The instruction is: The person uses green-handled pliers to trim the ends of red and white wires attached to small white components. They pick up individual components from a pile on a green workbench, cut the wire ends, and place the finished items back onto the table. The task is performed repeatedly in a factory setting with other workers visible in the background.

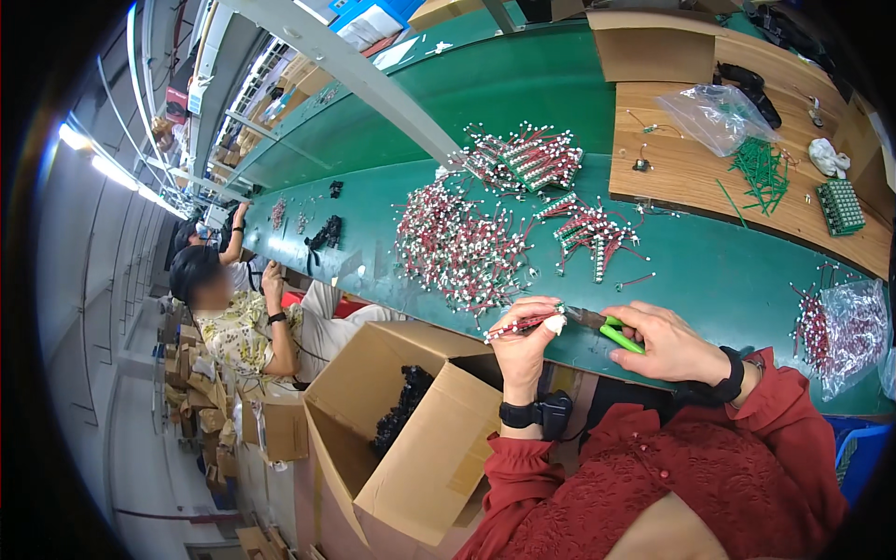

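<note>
Head cam (only view): a bundle of red wires (513,328) w/ white connectors is held in the L hand (525,350) at the near edge of the tabletop (714,271), fingers closed round it. Green-handled pliers (616,336) are gripped by the R hand (667,343), fingers wrapped on the handles. Key relation imo: pliers' tip is pointed left at the bundle's R end, right by the L fingertips; contact can't be made out, nor whether the jaws are apart. Bundle's long axis runs lower L to upper R, pliers' upper L to lower R. L hand's nearer the wires, obv.

Count: 1 pliers, 1 bundle held, 4 heaps: big loose heap (448,238), stacked heap (546,163) behind, small heap (599,247), far-R heap (814,331) partly covered by a plastic bag (854,341). Individual wires: uncountable tbh. 1 open cardboard box (434,448), lower L.
</note>
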The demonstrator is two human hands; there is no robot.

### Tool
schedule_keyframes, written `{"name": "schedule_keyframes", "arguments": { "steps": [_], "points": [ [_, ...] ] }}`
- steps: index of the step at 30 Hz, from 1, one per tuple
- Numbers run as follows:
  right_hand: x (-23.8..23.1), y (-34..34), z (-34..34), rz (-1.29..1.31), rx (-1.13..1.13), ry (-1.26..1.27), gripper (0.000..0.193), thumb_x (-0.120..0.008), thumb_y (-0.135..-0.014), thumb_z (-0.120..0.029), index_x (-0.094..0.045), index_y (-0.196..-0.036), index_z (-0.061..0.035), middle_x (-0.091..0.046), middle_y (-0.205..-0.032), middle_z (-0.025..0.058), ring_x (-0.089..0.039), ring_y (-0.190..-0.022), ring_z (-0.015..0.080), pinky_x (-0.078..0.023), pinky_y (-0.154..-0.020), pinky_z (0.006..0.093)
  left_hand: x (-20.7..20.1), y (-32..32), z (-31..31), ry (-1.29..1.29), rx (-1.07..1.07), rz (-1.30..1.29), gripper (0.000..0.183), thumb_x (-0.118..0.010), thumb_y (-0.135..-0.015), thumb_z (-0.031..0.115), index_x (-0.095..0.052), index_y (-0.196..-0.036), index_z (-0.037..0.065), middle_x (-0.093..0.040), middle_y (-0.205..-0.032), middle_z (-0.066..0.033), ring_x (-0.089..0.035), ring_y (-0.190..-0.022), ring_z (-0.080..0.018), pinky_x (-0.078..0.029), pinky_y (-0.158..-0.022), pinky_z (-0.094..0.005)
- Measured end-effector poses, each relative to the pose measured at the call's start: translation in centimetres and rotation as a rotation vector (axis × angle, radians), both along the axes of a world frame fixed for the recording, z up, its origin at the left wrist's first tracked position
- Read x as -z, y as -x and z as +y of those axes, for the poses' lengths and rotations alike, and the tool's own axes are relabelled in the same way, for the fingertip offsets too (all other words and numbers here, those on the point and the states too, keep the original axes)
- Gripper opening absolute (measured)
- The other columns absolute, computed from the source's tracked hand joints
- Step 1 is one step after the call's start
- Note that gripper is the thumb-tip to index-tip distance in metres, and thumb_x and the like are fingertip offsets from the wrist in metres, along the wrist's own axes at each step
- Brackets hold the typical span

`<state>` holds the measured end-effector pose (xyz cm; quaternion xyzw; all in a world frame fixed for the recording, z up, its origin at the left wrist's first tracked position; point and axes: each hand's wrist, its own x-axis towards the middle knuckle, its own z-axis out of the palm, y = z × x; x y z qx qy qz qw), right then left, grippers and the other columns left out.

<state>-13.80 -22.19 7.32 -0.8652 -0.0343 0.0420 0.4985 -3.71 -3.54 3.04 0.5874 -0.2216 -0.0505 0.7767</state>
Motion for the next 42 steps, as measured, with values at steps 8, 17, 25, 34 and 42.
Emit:
{"name": "schedule_keyframes", "arguments": {
  "steps": [8,17,25,34,42],
  "points": [
    [1.0,-0.8,-0.2,0.114,-0.11,-0.273,0.036,-0.061,-0.077,-0.019,-0.054,-0.109,-0.0016,-0.057,-0.082,0.0076,-0.054,-0.064,0.0184,-0.044,-0.058,0.0298,-0.9,-0.6,0.7,-0.103,0.02,-0.123,0.016,-0.066,-0.066,-0.008,-0.062,-0.079,-0.001,-0.062,-0.088,-0.0118,-0.059,-0.084,-0.0186,-0.049,-0.074,-0.029],
    [2.2,-2.4,-0.3,0.492,-0.164,-0.972,0.034,-0.059,-0.08,-0.021,-0.054,-0.107,-0.0005,-0.05,-0.07,0.0039,-0.047,-0.055,0.0153,-0.04,-0.052,0.0302,1.6,-2.0,2.0,0.307,0.15,0.592,0.013,-0.062,-0.073,-0.006,-0.058,-0.084,-0.001,-0.059,-0.09,-0.0137,-0.06,-0.077,-0.0238,-0.051,-0.072,-0.0345],
    [0.7,-2.5,1.3,-0.024,0.093,0.075,0.047,-0.06,-0.073,-0.027,-0.048,-0.113,-0.0046,-0.049,-0.09,0.0158,-0.051,-0.088,0.032,-0.041,-0.074,0.0399,0.5,-1.6,1.0,0.225,0.049,0.427,0.057,-0.06,-0.077,-0.004,-0.032,-0.127,0.004,-0.06,-0.098,-0.0131,-0.058,-0.091,-0.0192,-0.049,-0.081,-0.0316],
    [1.8,-2.7,1.5,0.069,0.005,-0.028,0.046,-0.06,-0.073,-0.028,-0.048,-0.112,-0.005,-0.051,-0.08,0.0135,-0.052,-0.077,0.0325,-0.042,-0.07,0.0394,1.5,-1.9,1.2,0.112,0.027,0.233,0.025,-0.059,-0.072,-0.009,-0.058,-0.095,0.0,-0.059,-0.099,-0.0148,-0.057,-0.092,-0.0202,-0.047,-0.081,-0.0315],
    [2.3,-3.1,0.6,0.634,-0.28,-1.267,0.029,-0.057,-0.082,-0.021,-0.053,-0.105,-0.0051,-0.044,-0.07,-0.0057,-0.04,-0.056,0.0037,-0.034,-0.047,0.0185,2.2,-2.3,1.7,0.277,-0.005,0.171,0.017,-0.057,-0.071,-0.01,-0.06,-0.086,-0.002,-0.056,-0.094,-0.0124,-0.054,-0.091,-0.0205,-0.046,-0.081,-0.032]
  ]
}}
